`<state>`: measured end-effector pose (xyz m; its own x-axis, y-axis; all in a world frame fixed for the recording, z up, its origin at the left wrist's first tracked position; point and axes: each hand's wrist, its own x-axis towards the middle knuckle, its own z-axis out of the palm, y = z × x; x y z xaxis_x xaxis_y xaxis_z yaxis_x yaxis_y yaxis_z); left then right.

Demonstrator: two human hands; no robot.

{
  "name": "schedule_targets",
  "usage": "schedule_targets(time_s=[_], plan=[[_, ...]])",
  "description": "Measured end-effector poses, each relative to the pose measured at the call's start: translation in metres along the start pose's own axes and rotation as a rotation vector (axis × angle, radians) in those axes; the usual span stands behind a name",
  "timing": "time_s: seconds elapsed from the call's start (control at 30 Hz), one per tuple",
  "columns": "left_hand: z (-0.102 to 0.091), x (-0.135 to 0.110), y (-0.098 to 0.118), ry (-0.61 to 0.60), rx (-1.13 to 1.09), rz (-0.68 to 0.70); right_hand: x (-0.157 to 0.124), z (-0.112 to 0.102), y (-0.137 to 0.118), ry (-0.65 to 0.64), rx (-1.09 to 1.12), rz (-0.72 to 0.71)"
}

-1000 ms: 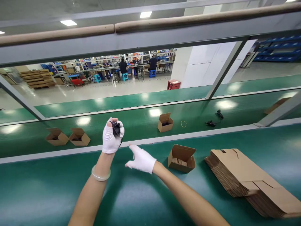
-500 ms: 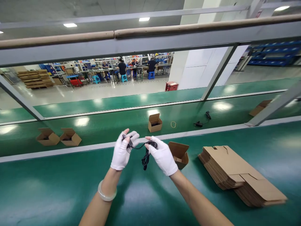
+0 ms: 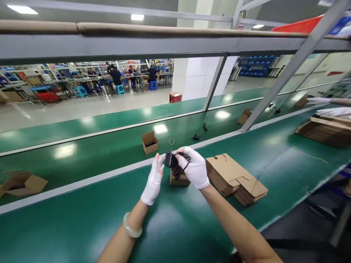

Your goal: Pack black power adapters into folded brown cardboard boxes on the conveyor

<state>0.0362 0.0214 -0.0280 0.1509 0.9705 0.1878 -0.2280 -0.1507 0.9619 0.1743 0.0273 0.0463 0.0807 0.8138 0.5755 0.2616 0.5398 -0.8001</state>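
Black power adapter [image 3: 170,160] now over cardboard box [image 3: 179,179]

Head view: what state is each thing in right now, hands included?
right gloved hand, closed around the adapter and its cord
black power adapter, held above the carton, cord bunched
left gloved hand, fingers extended beside the adapter
near cardboard carton, partly hidden under the hands
cardboard carton blanks, flat, stacked
far-belt carton, open, flaps up

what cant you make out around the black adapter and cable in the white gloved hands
Black plastic power adapter: head view, its far side and most of its cable are hidden by the white-gloved right hand.
Brown cardboard box under the hands: head view, its top is hidden by the hands.
Open cardboard box on the far belt: head view, its dark contents are too small to identify.
Co-worker's gloved hand: head view, the body is cut off by the right edge.
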Motion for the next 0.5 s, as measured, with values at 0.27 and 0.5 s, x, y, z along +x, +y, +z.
schedule_targets(time_s=[0.27, 0.5], plan=[[0.015, 0.021, -0.059, -0.032, 0.332, -0.005, -0.008, -0.032, 0.072, -0.055, -0.417, -0.325], [0.015, 0.03, -0.071, -0.103, 0.358, -0.043, -0.004, -0.036, 0.088, -0.655, -0.72, -0.542]])
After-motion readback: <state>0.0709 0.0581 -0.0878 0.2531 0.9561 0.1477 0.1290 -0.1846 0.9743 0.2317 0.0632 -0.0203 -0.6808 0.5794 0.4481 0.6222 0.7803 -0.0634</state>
